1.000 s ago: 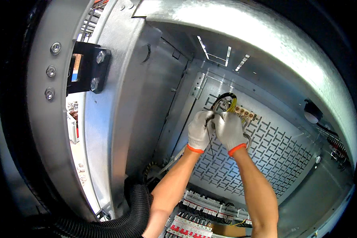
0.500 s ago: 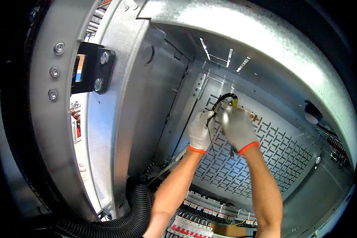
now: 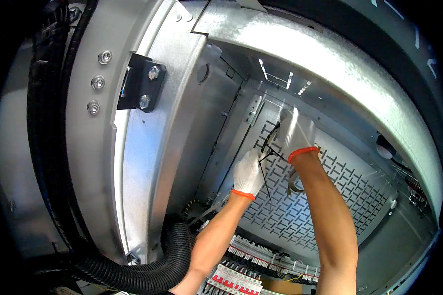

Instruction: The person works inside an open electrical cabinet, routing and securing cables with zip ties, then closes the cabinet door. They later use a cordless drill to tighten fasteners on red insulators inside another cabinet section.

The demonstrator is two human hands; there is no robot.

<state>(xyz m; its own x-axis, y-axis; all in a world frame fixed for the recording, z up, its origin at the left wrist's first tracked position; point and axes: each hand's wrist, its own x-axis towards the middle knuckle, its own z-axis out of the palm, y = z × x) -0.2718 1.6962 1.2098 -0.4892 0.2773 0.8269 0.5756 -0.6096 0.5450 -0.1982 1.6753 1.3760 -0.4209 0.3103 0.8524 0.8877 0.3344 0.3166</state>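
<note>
White knitted gloves with orange cuffs cover both my hands, raised inside a metal cabinet. My left hand [image 3: 248, 171] is closed, its fingertips pinched on a dark cable bundle [image 3: 269, 139] banded in yellow. Thin black strands [image 3: 267, 189], which look like cable-tie tails, stick out beside those fingers, one hanging down and one pointing right. Higher and to the right, my right hand [image 3: 298, 132] is smeared by motion near the top of the bundle; its fingers cannot be made out. A loose curved cable end [image 3: 293, 186] hangs below the right wrist.
Behind my hands stands a slotted metal panel [image 3: 339, 191]. Breakers with red switches [image 3: 235, 281] and wired terminal rows [image 3: 275, 258] sit below. Black corrugated conduit [image 3: 174, 260] curves by my left forearm. A galvanized post [image 3: 157, 147] with a black hinge [image 3: 145, 83] rises left.
My right hand has moved up, away from the left hand, uncovering the black strands and the loose cable end. The left hand stays at the bundle. The view has shifted slightly.
</note>
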